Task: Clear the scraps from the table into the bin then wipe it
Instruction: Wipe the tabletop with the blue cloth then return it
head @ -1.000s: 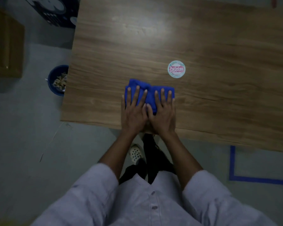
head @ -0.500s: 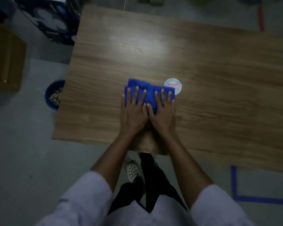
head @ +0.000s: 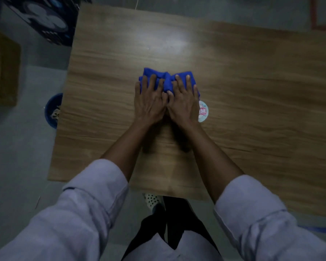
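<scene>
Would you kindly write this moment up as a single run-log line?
step: wiping | left hand: pressing blue cloth | right hand: pressing blue cloth | bin: floor, left of table, scraps inside

1. A smooth grey floor (head: 23,166), dimly lit, fills the left side and the top edge of the view.
2. At the far left stands a brown wooden cabinet (head: 2,72), cut off by the frame edge.
3. At the top left sits a dark box (head: 45,21) printed with pale rounded shapes.
4. Red tape (head: 313,14) marks the floor at top right.
5. Blue tape (head: 320,230) marks the floor at lower right.
</scene>
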Tool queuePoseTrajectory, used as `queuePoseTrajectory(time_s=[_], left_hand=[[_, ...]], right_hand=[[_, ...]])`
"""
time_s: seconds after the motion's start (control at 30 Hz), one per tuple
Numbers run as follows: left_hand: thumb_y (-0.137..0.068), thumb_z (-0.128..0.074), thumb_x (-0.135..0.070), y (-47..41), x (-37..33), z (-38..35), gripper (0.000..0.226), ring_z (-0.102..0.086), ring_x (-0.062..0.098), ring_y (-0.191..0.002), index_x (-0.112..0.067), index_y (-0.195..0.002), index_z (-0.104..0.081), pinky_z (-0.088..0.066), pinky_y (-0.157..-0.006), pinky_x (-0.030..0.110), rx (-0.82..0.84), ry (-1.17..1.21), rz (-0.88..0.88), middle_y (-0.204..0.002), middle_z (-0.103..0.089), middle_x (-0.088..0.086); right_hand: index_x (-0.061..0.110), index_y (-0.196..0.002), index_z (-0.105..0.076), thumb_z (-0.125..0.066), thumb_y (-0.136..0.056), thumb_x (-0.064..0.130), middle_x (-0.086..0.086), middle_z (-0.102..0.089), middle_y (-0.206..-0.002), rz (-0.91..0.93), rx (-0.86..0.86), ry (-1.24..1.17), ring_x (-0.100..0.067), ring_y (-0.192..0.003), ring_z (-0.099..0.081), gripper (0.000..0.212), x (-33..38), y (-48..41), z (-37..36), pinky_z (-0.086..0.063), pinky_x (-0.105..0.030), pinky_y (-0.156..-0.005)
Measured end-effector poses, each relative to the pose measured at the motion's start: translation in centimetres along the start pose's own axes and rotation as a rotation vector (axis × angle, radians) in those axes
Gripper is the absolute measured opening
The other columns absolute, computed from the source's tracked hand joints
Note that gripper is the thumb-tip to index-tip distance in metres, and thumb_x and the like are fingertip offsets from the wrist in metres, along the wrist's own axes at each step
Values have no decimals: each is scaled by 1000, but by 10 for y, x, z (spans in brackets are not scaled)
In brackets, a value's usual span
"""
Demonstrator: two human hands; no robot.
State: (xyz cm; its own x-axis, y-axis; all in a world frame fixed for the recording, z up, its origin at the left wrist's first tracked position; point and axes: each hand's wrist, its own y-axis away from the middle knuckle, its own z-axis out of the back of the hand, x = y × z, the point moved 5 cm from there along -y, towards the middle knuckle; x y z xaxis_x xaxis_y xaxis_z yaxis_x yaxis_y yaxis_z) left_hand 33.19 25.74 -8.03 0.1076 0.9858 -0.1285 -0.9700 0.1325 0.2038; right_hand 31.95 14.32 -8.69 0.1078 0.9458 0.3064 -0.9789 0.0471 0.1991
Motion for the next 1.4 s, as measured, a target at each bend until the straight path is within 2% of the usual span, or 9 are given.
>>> queuePoseTrajectory(time_s=[0.23, 0.4, 0.67, 0.83, 0.93, 1.07, 1.2, 1.3, 1.4], left_hand=[[-105, -33, -37, -74, -3, 17, 54, -18, 34, -153, -22, -157, -33, -10, -123, 45, -16, 15, -10, -166, -24, 8], [-103, -34, -47, -79, 19, 17, 51, -28, 29, -147, -31, -150, -47, -18, -119, 43, -111, 49, -46, -160, -35, 2], [-99, -37, -50, 34, 17, -13, 51, -40, 34, -138, -28, -138, -61, -27, -115, 46, -122, 133, 1, -152, -47, 5], [-96, -34, -50, 120, 3, -27, 57, -43, 41, -135, -22, -137, -63, -27, -116, 52, -54, 164, -7, -149, -49, 12], [-94, -39, -45, 153, -11, -30, 53, -53, 43, -126, -19, -130, -68, -34, -113, 53, -80, 137, -57, -141, -57, 15], [-95, -42, -36, 162, -20, -31, 49, -59, 45, -122, -13, -127, -69, -26, -112, 51, -202, 76, -111, -133, -62, 19], [-97, -39, -34, 148, -22, -35, 50, -58, 45, -124, -12, -131, -67, -24, -113, 50, -269, 7, -129, -135, -62, 20], [-97, -38, -35, 127, -24, -40, 50, -58, 46, -122, -13, -134, -64, -24, -111, 50, -277, 0, -88, -137, -61, 21], [-97, -36, -36, 99, -30, -37, 52, -56, 44, -121, -13, -136, -62, -29, -106, 49, -276, -18, -43, -137, -60, 20]], right_hand=[[16, -162, -25, -34, -110, 38, 2, -17, -171, 30, 38, -27, -23, -159, 2, 57, -1, -77, 24, 1, -42, -126], [21, -161, -31, -37, -110, 40, 8, -18, -171, 105, 63, -103, -20, -159, 0, 55, -15, -97, 26, -1, -39, -126], [16, -156, -40, -43, -109, 28, 4, -26, -168, 177, 20, -136, -24, -159, -5, 49, -15, 7, 1, -1, -41, -126], [10, -145, -57, -48, -99, 28, -1, -44, -160, 245, 12, -169, -31, -155, -23, 50, -27, 94, -9, -16, -52, -124], [17, -153, -46, -46, -105, 29, 5, -33, -165, 206, 55, -111, -24, -158, -11, 49, -37, 128, -12, -7, -44, -126], [16, -157, -40, -36, -104, 35, 5, -28, -167, 109, 13, -121, -21, -159, -5, 56, -39, 153, -14, -3, -42, -127], [16, -160, -31, -42, -108, 29, 4, -21, -170, 48, -26, -89, -20, -159, 2, 54, -31, 146, -16, 2, -41, -128], [15, -159, -34, -41, -106, 28, 2, -25, -169, 47, -62, -72, -22, -159, -1, 55, -31, 127, -16, 1, -43, -127], [12, -153, -46, -33, -96, 35, -1, -40, -162, 53, -111, -72, -27, -158, -17, 63, -31, 91, -10, -9, -48, -127]])
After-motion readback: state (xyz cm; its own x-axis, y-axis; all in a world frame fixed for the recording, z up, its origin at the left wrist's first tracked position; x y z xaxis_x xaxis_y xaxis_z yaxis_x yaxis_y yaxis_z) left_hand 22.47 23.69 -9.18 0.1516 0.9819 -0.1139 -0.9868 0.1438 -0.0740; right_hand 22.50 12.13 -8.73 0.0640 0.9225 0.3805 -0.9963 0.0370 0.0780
